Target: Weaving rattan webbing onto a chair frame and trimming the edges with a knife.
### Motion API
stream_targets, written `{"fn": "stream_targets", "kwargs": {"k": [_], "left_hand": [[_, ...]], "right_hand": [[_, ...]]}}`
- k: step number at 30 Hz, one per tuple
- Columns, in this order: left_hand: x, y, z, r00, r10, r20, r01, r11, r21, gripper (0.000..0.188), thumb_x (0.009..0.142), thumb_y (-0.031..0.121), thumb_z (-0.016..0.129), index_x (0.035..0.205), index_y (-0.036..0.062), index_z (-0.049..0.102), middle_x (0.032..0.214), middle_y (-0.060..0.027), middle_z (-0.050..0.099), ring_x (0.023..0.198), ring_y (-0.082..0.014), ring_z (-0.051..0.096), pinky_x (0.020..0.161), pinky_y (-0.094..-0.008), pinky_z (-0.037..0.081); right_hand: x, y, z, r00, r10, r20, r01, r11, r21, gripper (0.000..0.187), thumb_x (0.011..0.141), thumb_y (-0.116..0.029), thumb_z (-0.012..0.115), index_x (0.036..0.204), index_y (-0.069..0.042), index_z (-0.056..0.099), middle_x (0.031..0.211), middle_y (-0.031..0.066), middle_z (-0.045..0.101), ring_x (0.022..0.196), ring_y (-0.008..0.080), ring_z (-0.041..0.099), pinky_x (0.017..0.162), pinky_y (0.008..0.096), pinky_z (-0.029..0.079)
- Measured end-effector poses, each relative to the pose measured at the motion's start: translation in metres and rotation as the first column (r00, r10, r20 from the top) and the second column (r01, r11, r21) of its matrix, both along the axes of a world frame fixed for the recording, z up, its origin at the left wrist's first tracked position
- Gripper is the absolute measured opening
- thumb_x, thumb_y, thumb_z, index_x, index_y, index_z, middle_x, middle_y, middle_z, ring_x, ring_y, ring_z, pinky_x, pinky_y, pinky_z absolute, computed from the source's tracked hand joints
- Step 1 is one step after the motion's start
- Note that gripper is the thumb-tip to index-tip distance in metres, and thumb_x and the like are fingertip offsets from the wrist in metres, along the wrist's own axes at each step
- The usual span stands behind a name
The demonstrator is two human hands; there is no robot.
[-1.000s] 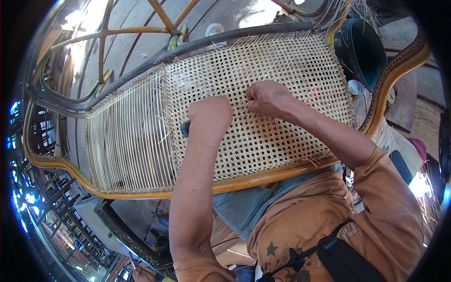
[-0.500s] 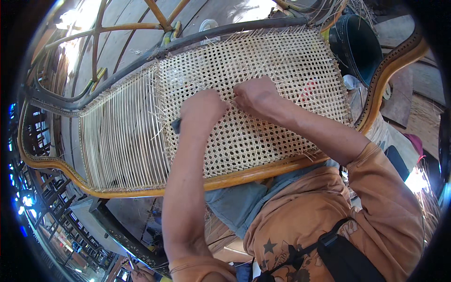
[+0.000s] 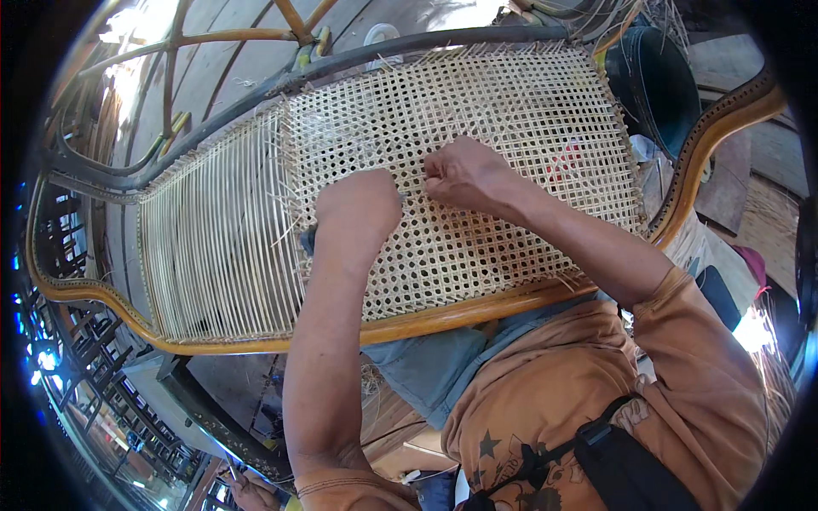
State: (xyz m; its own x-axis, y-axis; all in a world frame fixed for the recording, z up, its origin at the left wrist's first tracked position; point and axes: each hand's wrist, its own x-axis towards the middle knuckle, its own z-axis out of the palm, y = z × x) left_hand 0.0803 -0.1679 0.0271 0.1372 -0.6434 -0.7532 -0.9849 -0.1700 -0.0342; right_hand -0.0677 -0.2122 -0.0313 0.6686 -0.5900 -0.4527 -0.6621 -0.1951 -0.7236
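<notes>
Weaving pale cane strands into an open-mesh seat panel (image 3: 477,162) is the work in hand, judged from the head view. That panel sits stretched inside a curved, glossy brown wooden chair frame (image 3: 426,319) lying across the person's lap. The left hand (image 3: 362,204) rests knuckles-up on the finished mesh, fingers curled under; whether it grips anything I cannot tell. The right hand (image 3: 464,175) is closed narrowly, fingertips pinched at the mesh just beside the left, apparently on a thin cane strand too fine to make out. To the left lies a stretch of plain parallel strands (image 3: 213,247), not yet crossed. The next move likely calls for threading that strand over and under neighbouring rows while keeping tension even.
</notes>
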Motion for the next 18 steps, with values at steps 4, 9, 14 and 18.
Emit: {"fn": "stream_targets", "kwargs": {"k": [4,9,14,18], "left_hand": [[-0.009,-0.009,-0.008,0.996,-0.089,-0.003,0.089,0.996,0.012,0.025,0.082,0.019,0.052,0.092,0.0025,0.068,0.093,-0.0183,0.067,0.087,-0.0316,0.066,0.075,-0.0427,0.052],[-0.004,0.011,-0.019,0.994,-0.092,-0.055,0.087,0.992,-0.087,0.024,0.084,0.022,0.052,0.086,0.0038,0.067,0.092,-0.0175,0.067,0.086,-0.0316,0.066,0.075,-0.0428,0.052],[0.001,0.01,-0.01,0.998,0.047,-0.053,-0.053,0.992,-0.112,0.028,0.083,0.03,0.055,0.088,0.0058,0.068,0.093,-0.0167,0.066,0.089,-0.032,0.064,0.079,-0.0429,0.051],[0.03,0.022,-0.004,0.992,0.109,-0.056,-0.112,0.992,-0.056,0.03,0.082,0.028,0.055,0.093,0.004,0.068,0.096,-0.0164,0.067,0.091,-0.031,0.065,0.079,-0.0414,0.052]], "right_hand": [[0.001,-0.005,0.008,0.996,0.045,-0.079,-0.043,0.998,0.035,0.019,0.078,-0.017,0.054,0.082,-0.003,0.066,0.071,0.0181,0.064,0.065,0.0286,0.061,0.065,0.0379,0.05],[0.006,-0.004,0.013,0.975,0.145,-0.171,-0.143,0.989,0.023,0.02,0.081,-0.018,0.055,0.09,-0.006,0.068,0.085,0.0181,0.067,0.082,0.0319,0.066,0.075,0.04,0.052],[0.013,0.012,0.009,0.937,0.212,-0.278,-0.29,0.914,-0.282,0.016,0.082,-0.012,0.057,0.095,-0.008,0.065,0.096,0.0117,0.065,0.092,0.0272,0.061,0.079,0.0378,0.051],[0.002,0.021,-0.021,0.937,0.339,0.086,-0.237,0.795,-0.558,0.018,0.081,-0.013,0.059,0.098,-0.007,0.059,0.094,0.01,0.062,0.095,0.028,0.057,0.078,0.0381,0.05]]}}
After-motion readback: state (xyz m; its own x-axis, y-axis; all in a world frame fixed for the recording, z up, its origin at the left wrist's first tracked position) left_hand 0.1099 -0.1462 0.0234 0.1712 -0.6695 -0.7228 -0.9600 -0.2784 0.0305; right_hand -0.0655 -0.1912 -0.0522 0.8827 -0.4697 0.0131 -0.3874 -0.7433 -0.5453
